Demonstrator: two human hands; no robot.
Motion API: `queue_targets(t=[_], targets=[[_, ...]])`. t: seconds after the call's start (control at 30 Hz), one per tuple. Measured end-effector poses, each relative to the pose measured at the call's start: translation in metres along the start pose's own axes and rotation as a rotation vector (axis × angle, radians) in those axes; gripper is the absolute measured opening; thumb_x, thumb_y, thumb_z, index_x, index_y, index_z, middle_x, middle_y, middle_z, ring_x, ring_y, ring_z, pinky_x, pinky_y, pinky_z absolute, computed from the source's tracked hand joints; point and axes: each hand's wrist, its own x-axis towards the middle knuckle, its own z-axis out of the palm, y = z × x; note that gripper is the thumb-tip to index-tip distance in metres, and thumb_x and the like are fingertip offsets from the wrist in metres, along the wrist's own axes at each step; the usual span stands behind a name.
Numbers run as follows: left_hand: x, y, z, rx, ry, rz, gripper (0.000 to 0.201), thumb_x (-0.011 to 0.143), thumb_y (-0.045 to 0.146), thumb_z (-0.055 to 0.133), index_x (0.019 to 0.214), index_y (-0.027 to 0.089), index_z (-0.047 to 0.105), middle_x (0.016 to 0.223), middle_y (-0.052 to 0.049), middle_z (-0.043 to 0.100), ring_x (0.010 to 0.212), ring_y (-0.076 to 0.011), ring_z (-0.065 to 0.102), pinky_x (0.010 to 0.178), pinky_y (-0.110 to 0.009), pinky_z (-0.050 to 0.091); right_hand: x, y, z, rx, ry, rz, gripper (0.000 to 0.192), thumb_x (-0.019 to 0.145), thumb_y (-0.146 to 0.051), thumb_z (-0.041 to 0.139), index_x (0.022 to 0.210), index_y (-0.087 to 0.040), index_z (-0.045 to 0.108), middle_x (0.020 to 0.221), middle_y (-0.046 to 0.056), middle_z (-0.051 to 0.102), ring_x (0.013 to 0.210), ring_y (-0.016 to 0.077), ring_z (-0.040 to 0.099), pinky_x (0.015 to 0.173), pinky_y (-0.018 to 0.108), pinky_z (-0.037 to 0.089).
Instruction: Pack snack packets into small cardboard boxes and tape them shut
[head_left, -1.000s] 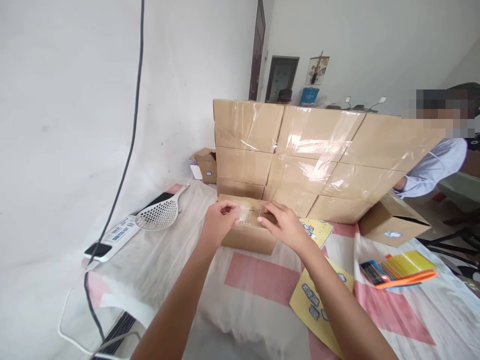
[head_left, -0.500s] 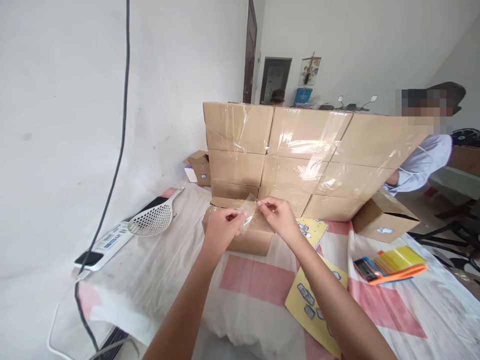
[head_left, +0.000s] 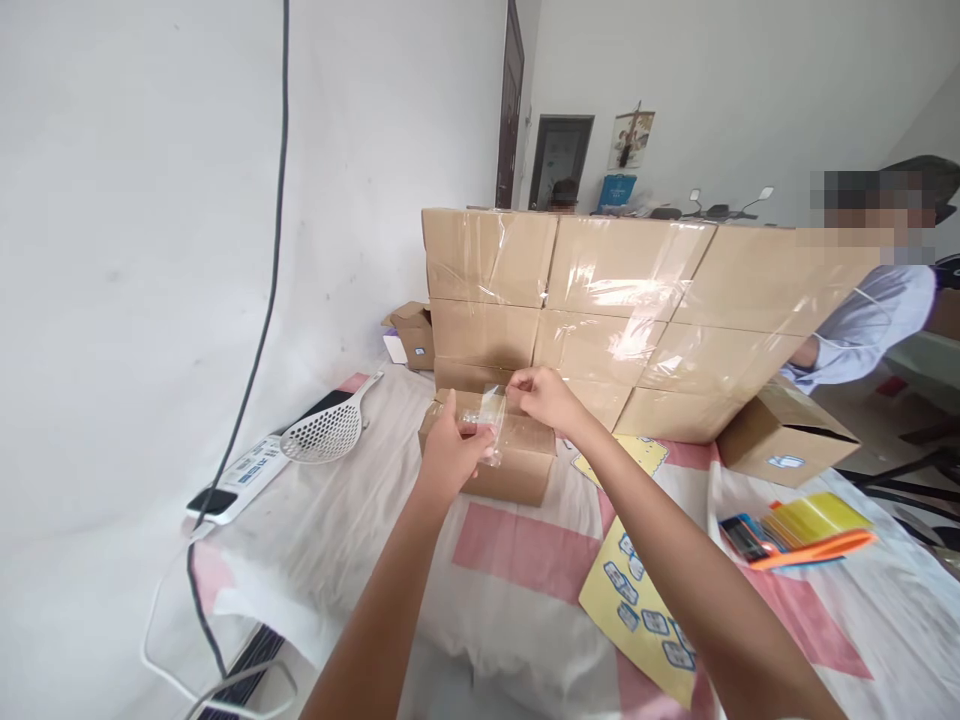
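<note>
Pinching a clear tape strip (head_left: 491, 420) taut between them, the left hand (head_left: 450, 452) grips its lower end and the right hand (head_left: 541, 395) its upper, just above the small carton (head_left: 517, 470), keeping the strip from sticking to itself.

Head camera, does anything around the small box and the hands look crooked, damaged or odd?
Mostly tidy. The clear tape stretched between the left hand and right hand looks crinkled rather than flat. On the stacked cartons behind the small box, the tape runs in slanted, wrinkled strips. Nothing looks spilled or broken.
</note>
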Motion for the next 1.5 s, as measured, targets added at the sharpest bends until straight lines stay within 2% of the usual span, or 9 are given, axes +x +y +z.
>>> queue_targets(t=[0.07,0.1,0.2,0.33,0.43,0.57,0.87,1.13,1.5], targets=[[0.001,0.001,-0.002,0.055,0.012,-0.003,0.104,0.075,0.028,0.082,0.162,0.022,0.026,0.104,-0.008,0.071,0.067,-0.0169,0.071,0.039,-0.020,0.040,0.002,0.007,0.003,0.023,0.013,0.022,0.017,0.077,-0.030,0.053,0.067,-0.019,0.061,0.060,-0.003,0.055,0.059,0.0121,0.049,0.057,0.024,0.037],[0.001,0.001,-0.002,0.091,0.021,-0.006,0.103,0.077,0.028,0.081,0.163,0.023,0.023,0.111,-0.009,0.070,0.071,-0.0181,0.073,0.039,-0.020,0.041,0.004,0.010,0.004,0.030,0.025,0.037,0.017,0.078,-0.031,0.052,0.067,-0.019,0.060,0.060,-0.003,0.054,0.059,0.0121,0.050,0.057,0.024,0.037],[0.002,-0.005,0.001,0.233,0.079,0.031,0.077,0.084,0.029,0.073,0.153,0.020,0.041,0.116,-0.010,0.068,0.077,-0.0188,0.075,0.046,-0.023,0.046,0.008,0.018,0.008,0.024,0.061,0.078,0.018,0.078,-0.032,0.052,0.066,-0.020,0.057,0.059,-0.003,0.054,0.059,0.0123,0.051,0.057,0.024,0.037],[0.005,-0.014,0.005,0.407,0.189,0.124,0.038,0.087,0.026,0.068,0.124,0.018,0.062,0.102,-0.005,0.069,0.082,-0.0182,0.073,0.076,-0.031,0.053,0.015,0.021,0.017,-0.019,0.076,0.121,0.019,0.077,-0.031,0.057,0.061,-0.020,0.056,0.056,-0.004,0.051,0.058,0.0119,0.049,0.057,0.025,0.035],[0.012,-0.014,0.005,0.505,0.277,0.162,0.026,0.086,0.025,0.068,0.110,0.017,0.065,0.101,-0.008,0.068,0.091,-0.0227,0.070,0.089,-0.038,0.050,0.020,0.019,0.023,-0.064,0.077,0.160,0.022,0.076,-0.029,0.062,0.057,-0.020,0.056,0.055,-0.004,0.051,0.058,0.0123,0.048,0.057,0.026,0.033],[0.021,-0.010,0.005,0.592,0.352,0.186,0.022,0.084,0.024,0.069,0.104,0.016,0.066,0.100,-0.009,0.067,0.102,-0.0275,0.066,0.096,-0.042,0.046,0.025,0.017,0.026,-0.124,0.082,0.212,0.021,0.076,-0.027,0.067,0.058,-0.020,0.060,0.058,-0.001,0.058,0.062,0.0140,0.052,0.058,0.027,0.033],[0.020,-0.009,-0.003,0.538,0.364,0.193,0.020,0.082,0.028,0.071,0.099,0.020,0.067,0.089,-0.003,0.066,0.090,-0.0221,0.065,0.084,-0.035,0.049,0.018,0.014,0.027,-0.112,0.070,0.212,0.022,0.084,-0.029,0.062,0.063,-0.020,0.060,0.063,-0.002,0.059,0.063,0.0123,0.054,0.058,0.025,0.035],[0.013,-0.006,-0.001,0.486,0.426,0.308,0.020,0.084,0.031,0.064,0.103,0.024,0.067,0.080,0.000,0.057,0.076,-0.0196,0.059,0.083,-0.036,0.048,0.008,0.001,0.027,-0.115,0.050,0.199,0.021,0.085,-0.027,0.061,0.065,-0.021,0.059,0.061,-0.004,0.056,0.059,0.0113,0.049,0.056,0.025,0.031],[0.004,0.008,-0.001,0.395,0.452,0.350,0.017,0.087,0.032,0.061,0.101,0.024,0.065,0.078,0.002,0.055,0.065,-0.0154,0.056,0.077,-0.031,0.049,0.005,0.009,0.035,-0.104,0.098,0.094,0.017,0.088,-0.027,0.053,0.072,-0.022,0.056,0.066,-0.005,0.056,0.065,0.0115,0.050,0.064,0.022,0.036]])
